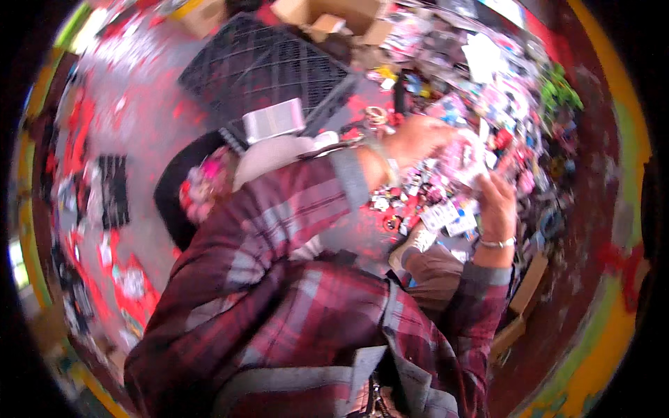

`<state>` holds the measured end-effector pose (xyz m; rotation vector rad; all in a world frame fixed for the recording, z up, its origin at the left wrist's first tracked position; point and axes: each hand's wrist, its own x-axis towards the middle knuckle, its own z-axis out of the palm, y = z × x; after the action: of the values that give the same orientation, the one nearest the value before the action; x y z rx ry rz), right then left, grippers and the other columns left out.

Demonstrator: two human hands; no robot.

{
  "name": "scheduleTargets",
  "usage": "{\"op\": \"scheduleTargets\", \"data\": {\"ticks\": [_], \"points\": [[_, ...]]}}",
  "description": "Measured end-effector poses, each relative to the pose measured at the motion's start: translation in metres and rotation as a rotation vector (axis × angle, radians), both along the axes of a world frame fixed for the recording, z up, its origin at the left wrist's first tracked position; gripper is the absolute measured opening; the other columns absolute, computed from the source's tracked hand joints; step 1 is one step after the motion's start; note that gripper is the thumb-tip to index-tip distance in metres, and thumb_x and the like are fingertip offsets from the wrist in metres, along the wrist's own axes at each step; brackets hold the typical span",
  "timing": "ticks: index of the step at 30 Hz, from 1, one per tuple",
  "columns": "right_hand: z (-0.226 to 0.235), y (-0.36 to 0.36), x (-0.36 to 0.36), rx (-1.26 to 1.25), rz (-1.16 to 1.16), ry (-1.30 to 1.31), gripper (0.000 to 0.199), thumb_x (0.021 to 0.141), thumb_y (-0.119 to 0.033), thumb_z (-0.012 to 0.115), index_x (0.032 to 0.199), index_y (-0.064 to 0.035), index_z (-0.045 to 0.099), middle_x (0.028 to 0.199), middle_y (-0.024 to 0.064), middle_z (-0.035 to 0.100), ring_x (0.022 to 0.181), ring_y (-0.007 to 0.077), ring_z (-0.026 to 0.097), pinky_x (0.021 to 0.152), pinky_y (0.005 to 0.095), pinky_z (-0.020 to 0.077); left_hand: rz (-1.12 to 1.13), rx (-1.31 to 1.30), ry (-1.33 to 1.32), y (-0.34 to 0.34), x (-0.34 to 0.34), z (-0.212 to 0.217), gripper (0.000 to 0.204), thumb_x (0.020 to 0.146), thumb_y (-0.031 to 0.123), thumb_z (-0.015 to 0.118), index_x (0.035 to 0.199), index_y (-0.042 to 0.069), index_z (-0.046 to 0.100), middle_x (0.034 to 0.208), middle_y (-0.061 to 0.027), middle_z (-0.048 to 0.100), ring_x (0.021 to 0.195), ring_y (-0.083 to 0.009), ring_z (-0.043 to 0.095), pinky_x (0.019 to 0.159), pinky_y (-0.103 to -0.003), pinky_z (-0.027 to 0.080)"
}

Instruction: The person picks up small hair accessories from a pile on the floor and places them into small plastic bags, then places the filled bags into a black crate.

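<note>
The picture is blurred and tilted. My left hand (pixel 418 139) and my right hand (pixel 498 198) are raised together over a heap of small colourful items and both grip a pink and white packet (pixel 465 159) between them. My sleeves are red and grey plaid. A bracelet sits on my right wrist and a band on my left wrist.
A table covered with a dense spread of small packaged trinkets (pixel 502 90) fills the upper right. A black plastic crate (pixel 272 66) stands behind, with a white box (pixel 273 118) beside it. Cardboard boxes (pixel 334 17) lie at the top. A cardboard box edge (pixel 526 285) is at the lower right.
</note>
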<state>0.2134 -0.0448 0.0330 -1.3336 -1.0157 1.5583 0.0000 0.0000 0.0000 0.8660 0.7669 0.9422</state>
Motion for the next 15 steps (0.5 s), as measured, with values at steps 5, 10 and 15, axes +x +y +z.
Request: {"op": "scheduleTargets", "data": {"ticks": [5,10,15], "points": [[0.006,-0.008,-0.019,0.015,-0.047,-0.111,0.012,0.082,-0.006,0.053,0.088,0.0025,0.059,0.077,0.0055,0.06,0.067,0.013,0.056,0.059,0.0239,0.0432,-0.003,0.178,0.075,-0.003,-0.01,-0.01,0.027,0.079,0.027,0.061,0.081,0.001,0.064,0.069,0.0004,0.059,0.061,-0.0075,0.051,0.055,-0.024,0.042],[-0.028,-0.005,-0.022,0.084,-0.14,-0.015,0.023,0.085,-0.018,0.052,0.098,0.0003,0.057,0.088,0.0063,0.061,0.074,0.0143,0.057,0.061,0.0259,0.0439,0.198,0.46,0.36,-0.006,-0.03,-0.006,0.033,0.076,0.031,0.062,0.072,-0.002,0.063,0.057,-0.0069,0.057,0.055,-0.0092,0.05,0.054,-0.028,0.042],[-0.041,-0.026,-0.038,-0.078,-0.197,0.192,0.037,0.086,-0.036,0.05,0.107,-0.0054,0.052,0.093,0.0056,0.06,0.081,0.0168,0.057,0.068,0.0272,0.0431,0.512,0.315,0.289,-0.013,-0.07,0.022,0.031,0.077,0.032,0.061,0.071,0.001,0.063,0.053,-0.0067,0.055,0.051,-0.0091,0.047,0.051,-0.028,0.041]]}}
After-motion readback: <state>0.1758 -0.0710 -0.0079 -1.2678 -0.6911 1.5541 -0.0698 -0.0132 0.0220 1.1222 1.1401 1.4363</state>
